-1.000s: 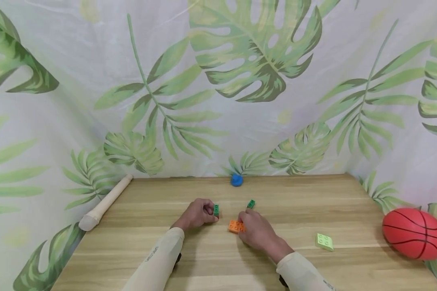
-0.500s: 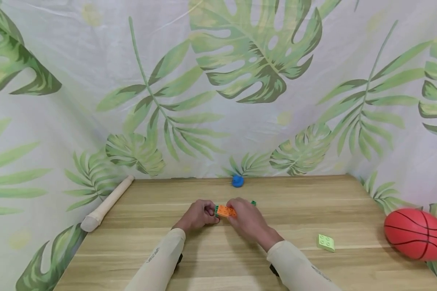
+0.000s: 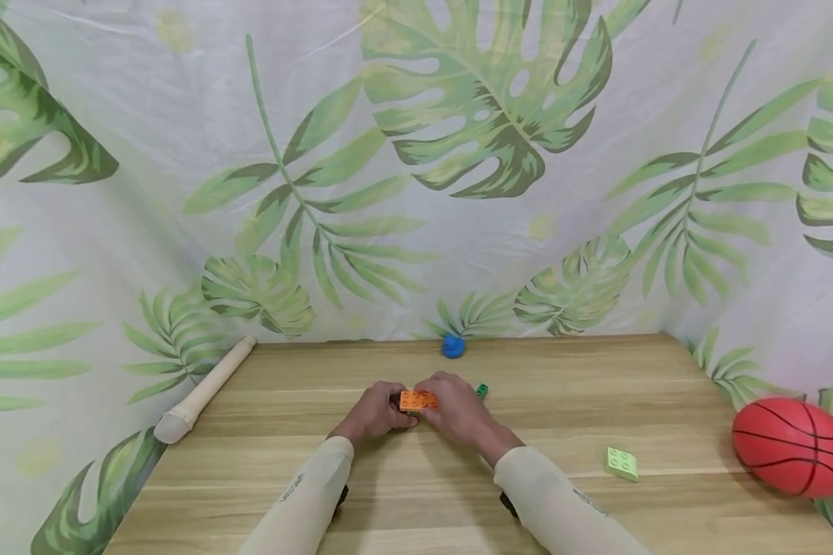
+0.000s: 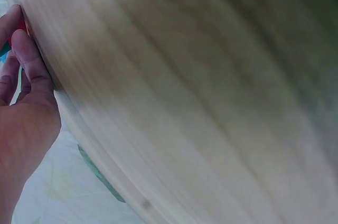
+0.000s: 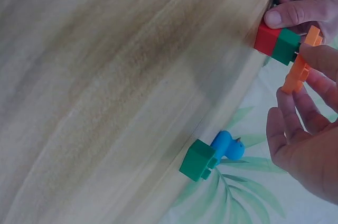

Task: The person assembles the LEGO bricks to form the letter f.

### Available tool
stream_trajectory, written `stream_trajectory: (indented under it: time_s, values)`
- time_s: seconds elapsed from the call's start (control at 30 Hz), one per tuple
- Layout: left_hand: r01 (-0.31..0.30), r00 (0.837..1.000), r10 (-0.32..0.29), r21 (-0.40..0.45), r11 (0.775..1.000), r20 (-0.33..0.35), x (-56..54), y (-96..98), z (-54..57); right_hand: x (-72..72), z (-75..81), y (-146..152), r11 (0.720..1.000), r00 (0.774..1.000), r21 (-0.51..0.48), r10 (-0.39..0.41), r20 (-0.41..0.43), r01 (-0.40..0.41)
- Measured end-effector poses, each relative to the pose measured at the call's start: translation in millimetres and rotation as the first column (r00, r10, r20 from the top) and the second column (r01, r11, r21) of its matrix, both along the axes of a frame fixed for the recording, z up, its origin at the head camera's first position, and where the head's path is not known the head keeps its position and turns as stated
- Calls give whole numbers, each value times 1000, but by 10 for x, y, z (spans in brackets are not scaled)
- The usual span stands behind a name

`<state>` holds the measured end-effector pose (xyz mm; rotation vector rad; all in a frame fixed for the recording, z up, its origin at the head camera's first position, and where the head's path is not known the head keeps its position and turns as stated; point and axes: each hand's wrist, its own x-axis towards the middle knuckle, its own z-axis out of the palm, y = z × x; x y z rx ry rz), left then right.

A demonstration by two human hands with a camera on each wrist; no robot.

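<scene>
In the right wrist view a red block (image 5: 266, 39) stands on the table with a green block (image 5: 286, 46) on top of it. My left hand (image 3: 376, 408) pinches this stack, its thumb (image 5: 285, 14) against the red block. My right hand (image 3: 453, 410) pinches a flat orange block (image 3: 415, 400) between thumb and fingers, close over the green block's studs. From the head view the orange block hides most of the stack. Only a sliver of red (image 4: 22, 26) shows between the fingers in the left wrist view.
Beyond my right hand stands another green block (image 5: 197, 159), with a blue toy duck (image 3: 453, 346) at the table's back edge. A light green block (image 3: 621, 463) lies to the right, near a red ball (image 3: 797, 447). A pale wooden microphone-shaped stick (image 3: 208, 385) lies along the left edge.
My right hand has lifted the orange block off the table and carried it left, over the stack in my left hand. The left hand has stayed in place.
</scene>
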<state>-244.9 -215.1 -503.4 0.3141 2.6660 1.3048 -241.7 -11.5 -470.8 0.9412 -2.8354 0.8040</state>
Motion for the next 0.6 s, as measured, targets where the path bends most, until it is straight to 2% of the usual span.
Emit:
stream_trajectory:
  time_s: [0.3, 0.6]
  values:
    - [-4, 1000, 4, -5, 1000, 15, 7, 0, -12, -52, -3, 11, 1000, 1000, 0, 16, -4, -16]
    - [2, 1000, -2, 2, 1000, 25, -3, -8, -15, -113, 5, 2, 997, 997, 50, 61, -42, -59]
